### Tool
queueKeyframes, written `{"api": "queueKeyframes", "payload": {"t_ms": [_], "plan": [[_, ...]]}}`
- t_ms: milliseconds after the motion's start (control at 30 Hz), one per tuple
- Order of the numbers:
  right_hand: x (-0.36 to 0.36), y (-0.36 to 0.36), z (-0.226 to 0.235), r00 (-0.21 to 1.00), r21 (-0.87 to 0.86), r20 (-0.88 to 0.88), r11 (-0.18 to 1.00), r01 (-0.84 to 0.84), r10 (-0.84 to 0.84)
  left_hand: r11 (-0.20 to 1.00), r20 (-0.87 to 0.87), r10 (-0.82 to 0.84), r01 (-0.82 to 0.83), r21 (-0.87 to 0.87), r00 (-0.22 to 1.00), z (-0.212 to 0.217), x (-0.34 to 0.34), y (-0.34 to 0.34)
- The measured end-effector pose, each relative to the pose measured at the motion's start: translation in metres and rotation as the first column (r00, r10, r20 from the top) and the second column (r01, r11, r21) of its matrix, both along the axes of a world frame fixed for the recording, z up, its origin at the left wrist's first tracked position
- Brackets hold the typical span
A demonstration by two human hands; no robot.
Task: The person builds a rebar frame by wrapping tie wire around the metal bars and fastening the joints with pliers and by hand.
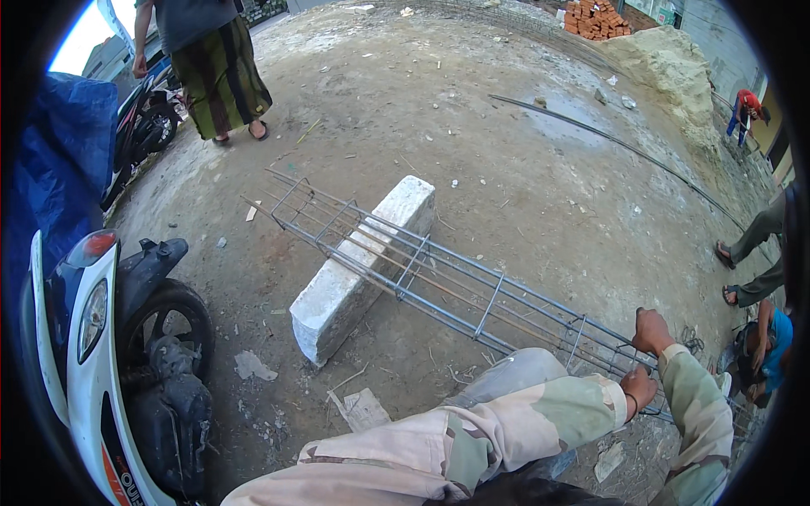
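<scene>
A long rebar cage (494,308) of thin steel rods and square stirrups runs diagonally from the middle left toward my hands. Its far part rests across a whitish block (363,266) lying on the ground. At the near end, my left hand (639,388) is closed against the bars, gripping the cage. Just beyond it my right hand (652,331) makes a fist over the cage's edge; whatever is inside its fingers is hidden. Both arms wear camouflage sleeves, and my bent knee (523,371) is beside the cage.
A white motorbike (93,363) stands close on the left, near a blue tarp (72,160). One person (207,67) walks at upper left; others are at right. A long dark rod (624,152) lies on the dirt. Sand (666,76) and bricks (595,18) are piled at the back.
</scene>
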State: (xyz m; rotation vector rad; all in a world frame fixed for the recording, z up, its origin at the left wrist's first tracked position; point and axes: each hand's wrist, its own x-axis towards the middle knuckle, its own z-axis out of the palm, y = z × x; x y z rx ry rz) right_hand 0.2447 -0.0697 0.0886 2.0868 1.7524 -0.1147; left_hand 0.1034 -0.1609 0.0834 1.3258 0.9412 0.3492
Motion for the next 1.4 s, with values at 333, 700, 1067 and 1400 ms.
{"api": "queueKeyframes", "payload": {"t_ms": [333, 700, 1067, 1400], "plan": [[-0.047, 0.008, 0.031, 0.983, 0.124, -0.083, 0.98, -0.155, 0.166, 0.987, -0.039, 0.024, -0.03, -0.159, 0.999, 0.009, -0.014, 0.012], [-0.04, -0.422, -0.05, 0.042, -0.151, -0.515, 0.139, 0.979, -0.856, 0.899, 0.263, 0.108, 0.019, -0.438, 0.959, 0.074, -0.079, 0.093], [-0.128, -0.525, -0.229, -0.297, -0.218, -0.128, -0.266, 0.939, -0.946, 0.929, 0.148, 0.01, 0.046, -0.368, 0.989, 0.046, -0.074, 0.031], [-0.135, -0.533, -0.181, -0.394, -0.336, -0.406, -0.266, 0.904, -0.824, 0.912, 0.185, -0.113, 0.176, -0.37, 0.976, 0.024, -0.049, -0.026]]}}
